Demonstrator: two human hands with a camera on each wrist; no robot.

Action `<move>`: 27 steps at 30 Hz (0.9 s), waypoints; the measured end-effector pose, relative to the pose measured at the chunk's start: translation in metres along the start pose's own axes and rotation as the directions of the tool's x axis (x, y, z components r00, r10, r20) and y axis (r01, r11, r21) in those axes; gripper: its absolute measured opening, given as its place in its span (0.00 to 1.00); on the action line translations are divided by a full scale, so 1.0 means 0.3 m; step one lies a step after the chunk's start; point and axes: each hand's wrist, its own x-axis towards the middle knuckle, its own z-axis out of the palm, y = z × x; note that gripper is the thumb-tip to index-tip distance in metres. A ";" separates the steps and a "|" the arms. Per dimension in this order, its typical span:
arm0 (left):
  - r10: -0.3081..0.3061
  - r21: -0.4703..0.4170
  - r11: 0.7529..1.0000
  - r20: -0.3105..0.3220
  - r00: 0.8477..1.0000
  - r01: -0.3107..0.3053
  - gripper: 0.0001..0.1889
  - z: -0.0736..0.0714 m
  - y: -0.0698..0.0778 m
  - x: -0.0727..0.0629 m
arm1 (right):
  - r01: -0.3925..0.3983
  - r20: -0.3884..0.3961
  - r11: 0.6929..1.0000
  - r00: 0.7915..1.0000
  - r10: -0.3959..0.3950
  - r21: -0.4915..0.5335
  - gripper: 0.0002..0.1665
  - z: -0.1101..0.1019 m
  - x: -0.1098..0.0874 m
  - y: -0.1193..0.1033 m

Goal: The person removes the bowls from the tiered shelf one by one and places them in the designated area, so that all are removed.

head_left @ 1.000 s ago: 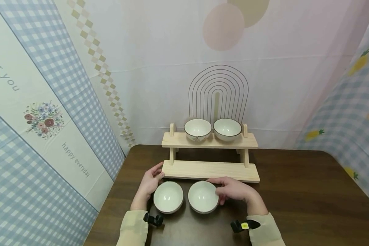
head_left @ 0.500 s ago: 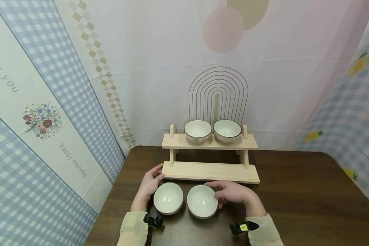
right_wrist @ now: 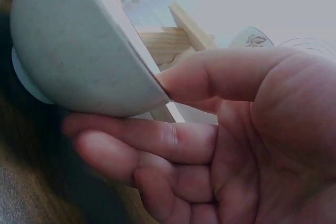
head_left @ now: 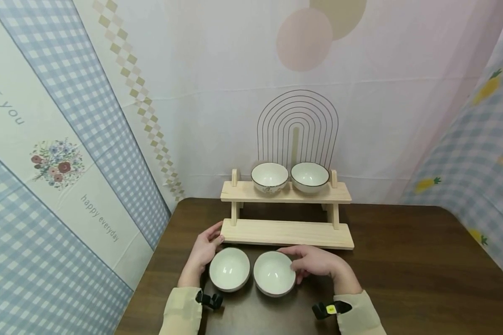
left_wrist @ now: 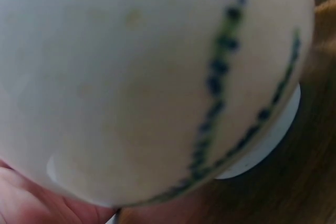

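Observation:
My right hand [head_left: 318,261] holds the right front bowl [head_left: 274,274], white inside with a dark rim. In the right wrist view the thumb meets the rim of this bowl [right_wrist: 89,51] and the fingers lie curled against its outer wall. To its left, a matching bowl [head_left: 229,270] stands on the table, a narrow gap apart. My left hand [head_left: 203,251] rests at the left end of the wooden two-tier shelf [head_left: 285,232], fingers fairly straight, thumb near the front corner. A bowl with a blue and green pattern [left_wrist: 157,77] fills the left wrist view, hiding most of that hand.
Two more bowls, a left one [head_left: 269,176] and a right one [head_left: 310,176], stand side by side on the upper tier. The shelf sits on a dark wooden table [head_left: 411,260]. A printed cloth [head_left: 218,116] hangs close behind it.
My right hand and the right front bowl have shifted slightly left and towards me, narrowing the gap between the front bowls. The left hand stays at the shelf's end.

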 end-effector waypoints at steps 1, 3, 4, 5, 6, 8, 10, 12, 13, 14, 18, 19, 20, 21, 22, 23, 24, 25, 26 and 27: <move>-0.001 -0.001 1.000 -0.001 1.000 0.001 0.25 0.001 0.000 0.000 | -0.004 0.000 1.000 1.000 0.004 0.004 0.36 0.000 0.000 0.000; -0.003 -0.003 1.000 -0.002 1.000 0.003 0.25 0.001 0.000 0.000 | -0.016 -0.001 1.000 1.000 0.016 0.016 0.36 0.002 0.000 0.000; -0.004 -0.005 1.000 -0.002 1.000 0.004 0.25 0.002 0.001 -0.001 | -0.021 0.000 1.000 1.000 0.021 0.021 0.36 0.003 0.000 0.001; -0.007 -0.005 1.000 -0.003 1.000 0.007 0.25 0.002 0.000 0.000 | -0.023 0.002 0.999 1.000 0.023 0.026 0.36 0.004 -0.001 0.001; -0.007 -0.005 1.000 -0.004 1.000 0.007 0.25 0.003 -0.001 -0.001 | -0.024 0.003 0.999 1.000 0.024 0.028 0.36 0.005 -0.001 0.001; -0.009 -0.005 1.000 -0.005 1.000 0.009 0.25 0.004 -0.003 0.000 | -0.025 0.005 0.999 1.000 0.025 0.027 0.36 0.004 -0.001 0.003; -0.008 -0.004 1.000 -0.007 1.000 0.008 0.25 0.005 -0.002 -0.001 | -0.023 0.005 0.999 1.000 0.022 0.024 0.36 0.003 -0.001 0.007; -0.008 -0.001 1.000 -0.008 1.000 0.008 0.25 0.006 -0.001 -0.001 | -0.023 0.003 0.999 1.000 0.023 0.024 0.35 0.001 -0.001 0.011; -0.010 -0.002 1.000 -0.009 1.000 0.010 0.25 0.005 0.001 -0.003 | -0.025 0.002 0.999 1.000 0.025 0.023 0.35 0.001 -0.002 0.011; -0.010 -0.001 1.000 -0.008 1.000 0.010 0.25 0.004 0.003 -0.004 | -0.026 0.001 0.999 1.000 0.026 0.023 0.35 0.002 -0.003 0.011; -0.012 0.000 1.000 -0.007 1.000 0.012 0.25 0.001 0.009 -0.007 | -0.032 -0.006 0.999 0.999 0.032 0.018 0.35 0.007 -0.008 0.004; -0.013 0.001 1.000 -0.007 1.000 0.013 0.25 0.001 0.010 -0.008 | -0.031 -0.008 0.999 0.999 0.031 0.018 0.36 0.008 -0.010 0.002; -0.011 0.001 1.000 -0.006 1.000 0.011 0.25 0.000 0.011 -0.008 | -0.032 -0.009 0.999 0.999 0.032 0.017 0.36 0.010 -0.011 -0.001; -0.011 0.000 1.000 -0.005 1.000 0.011 0.25 0.000 0.013 -0.009 | -0.032 -0.012 0.999 0.999 0.032 0.016 0.36 0.011 -0.014 -0.005; -0.010 0.000 1.000 -0.004 1.000 0.010 0.25 -0.001 0.014 -0.009 | -0.034 -0.014 0.999 0.999 0.034 0.017 0.36 0.013 -0.015 -0.008; -0.010 -0.002 1.000 -0.003 1.000 0.010 0.25 -0.002 0.014 -0.010 | -0.036 -0.016 0.999 0.999 0.036 0.016 0.36 0.015 -0.017 -0.011; -0.009 -0.002 1.000 -0.001 1.000 0.009 0.25 -0.003 0.014 -0.011 | -0.037 -0.017 0.999 0.999 0.038 0.015 0.36 0.017 -0.018 -0.013; -0.010 -0.003 1.000 0.000 1.000 0.010 0.25 -0.004 0.014 -0.012 | -0.041 -0.019 0.999 0.999 0.041 0.013 0.36 0.018 -0.019 -0.015; -0.009 -0.003 1.000 0.002 1.000 0.009 0.25 -0.005 0.014 -0.013 | -0.044 -0.021 0.999 0.999 0.044 0.012 0.36 0.020 -0.020 -0.016; -0.009 -0.004 1.000 0.004 1.000 0.009 0.25 -0.006 0.014 -0.014 | -0.046 -0.022 0.999 0.999 0.046 0.010 0.36 0.022 -0.022 -0.018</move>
